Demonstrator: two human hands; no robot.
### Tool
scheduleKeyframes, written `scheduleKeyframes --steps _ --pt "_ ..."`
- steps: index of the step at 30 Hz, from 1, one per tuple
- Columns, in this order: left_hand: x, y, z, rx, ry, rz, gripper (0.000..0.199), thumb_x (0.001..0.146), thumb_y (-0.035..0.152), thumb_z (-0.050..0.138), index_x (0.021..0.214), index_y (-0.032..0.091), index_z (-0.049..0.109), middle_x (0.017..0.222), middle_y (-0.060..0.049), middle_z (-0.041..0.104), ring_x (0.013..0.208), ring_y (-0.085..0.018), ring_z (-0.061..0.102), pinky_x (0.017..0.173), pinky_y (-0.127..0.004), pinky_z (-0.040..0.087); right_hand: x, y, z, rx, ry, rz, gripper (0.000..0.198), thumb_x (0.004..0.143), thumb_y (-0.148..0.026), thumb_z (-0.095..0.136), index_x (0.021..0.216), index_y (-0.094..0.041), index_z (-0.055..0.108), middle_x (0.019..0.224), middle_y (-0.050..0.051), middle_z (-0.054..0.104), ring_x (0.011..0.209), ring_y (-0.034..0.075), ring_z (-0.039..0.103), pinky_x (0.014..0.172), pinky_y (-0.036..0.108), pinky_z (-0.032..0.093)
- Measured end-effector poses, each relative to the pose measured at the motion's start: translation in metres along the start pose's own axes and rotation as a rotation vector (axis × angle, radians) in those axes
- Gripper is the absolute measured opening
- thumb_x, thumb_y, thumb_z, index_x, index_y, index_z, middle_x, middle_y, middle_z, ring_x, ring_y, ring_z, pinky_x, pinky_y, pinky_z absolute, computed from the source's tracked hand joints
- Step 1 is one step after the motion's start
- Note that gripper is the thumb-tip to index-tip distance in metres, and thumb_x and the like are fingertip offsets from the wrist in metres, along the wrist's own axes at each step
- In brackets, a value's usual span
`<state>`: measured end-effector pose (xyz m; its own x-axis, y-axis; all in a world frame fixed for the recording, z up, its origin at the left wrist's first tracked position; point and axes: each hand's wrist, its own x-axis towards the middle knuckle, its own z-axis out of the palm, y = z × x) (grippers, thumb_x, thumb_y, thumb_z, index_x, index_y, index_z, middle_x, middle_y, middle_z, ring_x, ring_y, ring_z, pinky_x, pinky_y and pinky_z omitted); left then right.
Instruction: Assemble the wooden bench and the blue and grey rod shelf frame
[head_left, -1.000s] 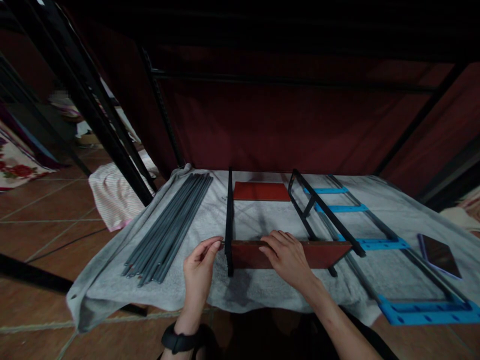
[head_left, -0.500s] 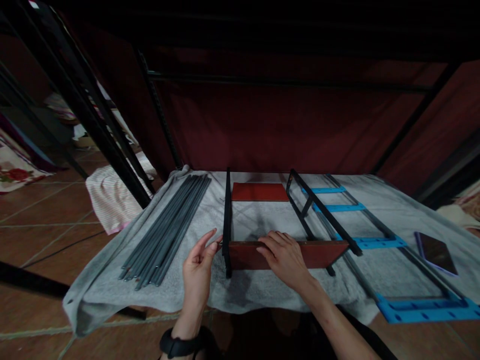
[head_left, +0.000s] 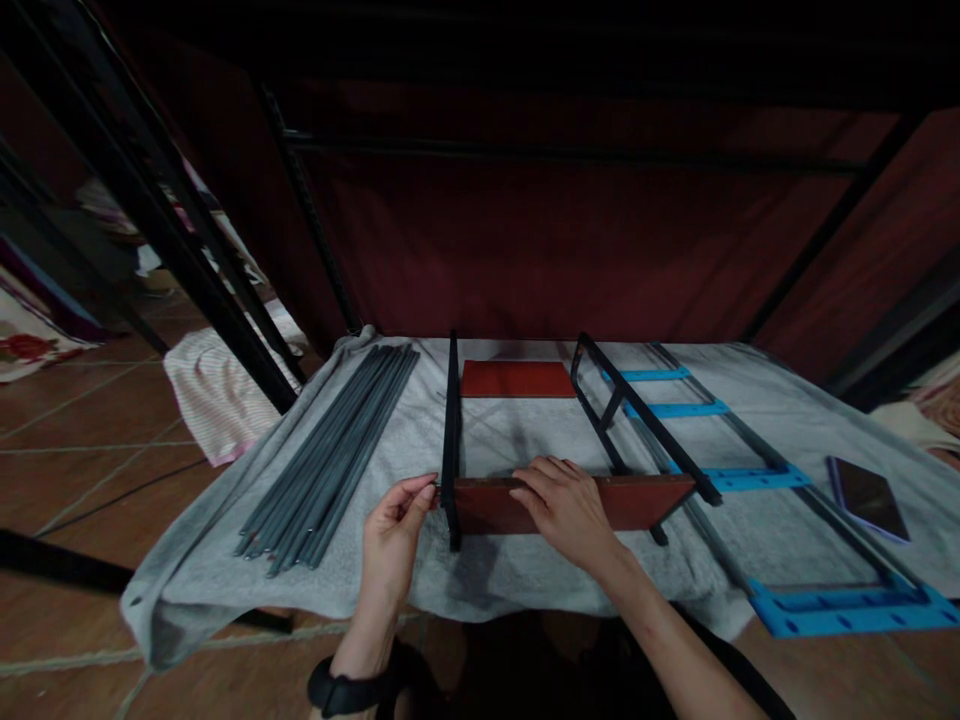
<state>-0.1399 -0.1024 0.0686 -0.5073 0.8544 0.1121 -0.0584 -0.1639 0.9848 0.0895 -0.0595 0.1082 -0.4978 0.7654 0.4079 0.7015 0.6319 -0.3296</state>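
A small rack lies on the cloth, made of black metal side frames (head_left: 450, 430) with a brown board (head_left: 487, 508) at the near end and a red-brown board (head_left: 517, 379) at the far end. My left hand (head_left: 396, 525) is beside the left side frame, thumb and forefinger pinched at its outer face, level with the near board's edge. Whatever small piece sits between those fingertips is too tiny to make out. Over the near board's top edge my right hand (head_left: 566, 505) is curled, gripping it and hiding part of its face.
A bundle of grey metal rods (head_left: 330, 455) lies to the left. On the right is a frame of grey tubes with blue plastic crosspieces (head_left: 757, 478), and a phone (head_left: 868, 498). All rest on a grey cloth (head_left: 450, 590). Black metal posts (head_left: 187, 250) stand at the left.
My left thumb and forefinger have come together at the side frame; before, the fingers were more spread. My right hand stays on the board. The view has shifted slightly.
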Motion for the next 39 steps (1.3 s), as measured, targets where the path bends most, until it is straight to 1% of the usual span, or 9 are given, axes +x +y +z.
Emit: scheduleKeyframes --steps 7,12,18,20,23,25,29,34,39 --pt "0.001 -0.004 0.004 -0.136 0.033 -0.084 0.031 0.067 0.044 0.084 0.082 0.018 0.075 0.065 0.002 0.065 0.062 -0.010 0.053 0.064 -0.022 0.044 0.000 -0.001 0.001 0.005 -0.002 0.005 0.016 0.099 -0.029 0.056 0.103 -0.025 0.070 0.098 0.001 0.071 0.092 0.020 0.062 0.084 0.035 0.040" --pt "0.004 0.000 -0.003 0.036 -0.048 0.075 0.021 0.070 0.036 0.082 0.078 0.019 0.075 0.083 -0.003 0.072 0.081 -0.016 0.064 0.079 -0.026 0.050 0.001 0.000 0.002 0.005 0.011 -0.009 0.016 0.099 -0.028 0.055 0.103 -0.025 0.070 0.098 0.001 0.071 0.092 0.019 0.063 0.084 0.035 0.041" --pt "0.003 0.002 -0.005 -0.041 -0.088 -0.009 0.046 0.074 0.042 0.079 0.115 0.022 0.070 0.100 -0.004 0.073 0.094 -0.018 0.066 0.086 -0.029 0.051 0.001 0.000 0.003 -0.003 0.020 -0.011 0.016 0.099 -0.028 0.056 0.103 -0.025 0.071 0.098 0.002 0.072 0.092 0.019 0.063 0.084 0.034 0.042" --pt "0.002 0.001 -0.003 -0.026 -0.060 -0.024 0.040 0.078 0.049 0.075 0.106 0.021 0.071 0.085 -0.001 0.070 0.080 -0.015 0.064 0.076 -0.026 0.050 0.001 -0.001 0.002 -0.014 0.017 -0.009 0.016 0.099 -0.029 0.056 0.103 -0.024 0.071 0.098 0.002 0.071 0.091 0.019 0.063 0.083 0.035 0.042" --pt "0.003 -0.001 -0.002 0.060 -0.047 0.004 0.034 0.077 0.052 0.075 0.081 0.019 0.069 0.062 0.004 0.055 0.060 -0.010 0.049 0.060 -0.022 0.041 0.000 -0.002 0.002 -0.021 0.020 -0.014 0.017 0.100 -0.030 0.054 0.104 -0.024 0.070 0.098 0.002 0.071 0.092 0.020 0.062 0.084 0.035 0.041" --pt "0.004 -0.001 -0.003 0.088 -0.085 0.029 0.034 0.075 0.051 0.077 0.080 0.018 0.069 0.066 0.003 0.058 0.064 -0.011 0.050 0.062 -0.022 0.041 0.000 -0.002 0.002 -0.015 0.025 -0.018 0.018 0.100 -0.030 0.054 0.104 -0.024 0.070 0.098 0.002 0.071 0.092 0.019 0.062 0.084 0.035 0.041" --pt "0.004 -0.002 -0.006 -0.001 -0.141 -0.046 0.042 0.072 0.051 0.079 0.098 0.019 0.071 0.087 -0.003 0.069 0.080 -0.016 0.060 0.075 -0.026 0.047 0.001 -0.002 0.002 -0.012 0.024 -0.018 0.017 0.100 -0.030 0.054 0.103 -0.024 0.070 0.097 0.002 0.071 0.091 0.018 0.062 0.083 0.034 0.041" --pt "0.005 -0.004 -0.003 -0.009 -0.104 -0.041 0.040 0.080 0.055 0.071 0.069 0.019 0.058 0.059 0.005 0.048 0.058 -0.010 0.043 0.057 -0.022 0.036 0.001 -0.001 0.002 -0.014 0.018 -0.024 0.017 0.100 -0.030 0.054 0.103 -0.024 0.070 0.097 0.002 0.071 0.091 0.019 0.063 0.084 0.034 0.041" --pt "0.005 0.003 -0.005 0.056 -0.159 0.019 0.036 0.074 0.051 0.078 0.089 0.019 0.070 0.073 0.000 0.062 0.071 -0.014 0.053 0.067 -0.024 0.043 0.000 -0.001 0.002 -0.002 0.025 -0.023 0.018 0.100 -0.030 0.053 0.104 -0.024 0.070 0.099 0.002 0.071 0.092 0.019 0.062 0.084 0.034 0.041"
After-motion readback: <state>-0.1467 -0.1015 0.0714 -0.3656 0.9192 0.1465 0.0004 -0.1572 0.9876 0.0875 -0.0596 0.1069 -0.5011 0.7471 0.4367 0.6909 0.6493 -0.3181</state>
